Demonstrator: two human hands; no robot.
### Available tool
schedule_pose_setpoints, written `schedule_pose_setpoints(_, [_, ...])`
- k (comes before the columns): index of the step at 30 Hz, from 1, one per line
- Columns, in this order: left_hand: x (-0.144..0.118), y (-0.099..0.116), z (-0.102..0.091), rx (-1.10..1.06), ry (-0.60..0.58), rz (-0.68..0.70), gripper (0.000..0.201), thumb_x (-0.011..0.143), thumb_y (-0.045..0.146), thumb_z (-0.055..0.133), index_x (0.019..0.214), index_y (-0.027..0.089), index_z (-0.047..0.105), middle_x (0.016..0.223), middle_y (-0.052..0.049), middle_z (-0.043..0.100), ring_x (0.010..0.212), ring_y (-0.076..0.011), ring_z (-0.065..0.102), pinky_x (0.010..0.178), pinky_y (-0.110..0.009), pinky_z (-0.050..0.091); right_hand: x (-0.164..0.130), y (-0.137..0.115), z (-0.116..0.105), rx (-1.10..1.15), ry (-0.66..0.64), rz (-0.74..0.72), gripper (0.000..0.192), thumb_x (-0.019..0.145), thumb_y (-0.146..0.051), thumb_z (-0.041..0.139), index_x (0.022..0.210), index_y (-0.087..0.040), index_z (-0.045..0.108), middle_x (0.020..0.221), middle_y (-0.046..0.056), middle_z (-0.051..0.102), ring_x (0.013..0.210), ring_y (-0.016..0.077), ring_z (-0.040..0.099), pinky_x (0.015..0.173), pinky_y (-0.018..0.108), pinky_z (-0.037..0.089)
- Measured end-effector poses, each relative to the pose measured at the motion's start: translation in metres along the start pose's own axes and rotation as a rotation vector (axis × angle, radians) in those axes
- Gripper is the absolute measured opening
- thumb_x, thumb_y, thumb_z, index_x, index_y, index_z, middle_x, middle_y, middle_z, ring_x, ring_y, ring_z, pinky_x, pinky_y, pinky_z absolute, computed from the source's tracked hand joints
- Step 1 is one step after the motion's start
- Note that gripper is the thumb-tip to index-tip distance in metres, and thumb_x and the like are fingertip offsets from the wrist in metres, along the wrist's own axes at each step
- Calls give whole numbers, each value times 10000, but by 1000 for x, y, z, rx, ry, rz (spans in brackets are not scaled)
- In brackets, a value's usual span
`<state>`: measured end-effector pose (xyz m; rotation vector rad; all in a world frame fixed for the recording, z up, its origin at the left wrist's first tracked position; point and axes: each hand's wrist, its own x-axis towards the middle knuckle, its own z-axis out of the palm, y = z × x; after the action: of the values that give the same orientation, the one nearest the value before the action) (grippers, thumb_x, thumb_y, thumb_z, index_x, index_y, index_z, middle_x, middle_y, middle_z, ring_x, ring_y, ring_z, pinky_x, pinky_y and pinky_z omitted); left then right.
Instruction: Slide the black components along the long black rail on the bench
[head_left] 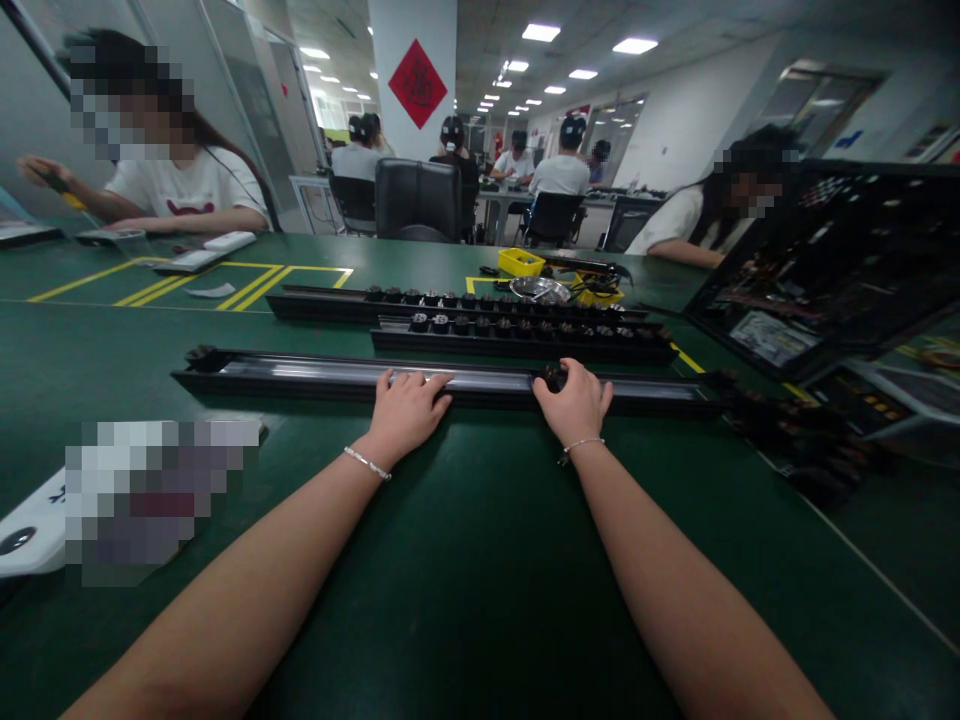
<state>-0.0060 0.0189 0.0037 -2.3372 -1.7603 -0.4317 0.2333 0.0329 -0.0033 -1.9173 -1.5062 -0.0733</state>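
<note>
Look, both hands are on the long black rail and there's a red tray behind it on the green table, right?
Not quite: the small tray is yellow, not red, as the head view shows. The left hand and right hand do rest on the long black rail on the green table.

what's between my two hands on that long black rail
Only a bare stretch of the long black rail, its shiny channel, separates the left hand from the right hand, per the head view.

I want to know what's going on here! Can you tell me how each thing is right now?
Left hand: flat on the near rail.
Right hand: closed on a black knob.
Near rail: lying flat, mostly bare.
Far rails: lined with black knobs.
Metal bowl: upright.
</note>
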Motion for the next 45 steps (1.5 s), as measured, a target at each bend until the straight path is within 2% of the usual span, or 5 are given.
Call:
schedule_pose_setpoints(7, [-1,0,-1,16,-9,1,438,904,475,294,1257,326,506,1014,-55,635,998,-240,542,1000,-468,242,0,0,0,-4,-11,-5,489,764,-442,438,1183,-194,487,1179,110,568,1181,260,417,1056,541,97])
schedule_pose_setpoints(15, [-1,0,-3,13,-16,5,442,904,476,296,1260,318,505,1023,-57,636,1007,-242,543,1001,-469,249,1,6,0,-10,39,-6,473,752,-371,446,1173,-163,510,1182,132,556,1193,271,395,1051,498,174])
schedule_pose_setpoints(45, [-1,1,-3,1,-32,-12,438,898,470,307,1264,327,500,1035,-57,636,1019,-244,532,1013,-472,232,6,17,-3,-17,76,44,474,737,-320,431,1189,-194,499,1176,110,568,1182,283,410,1047,568,130])
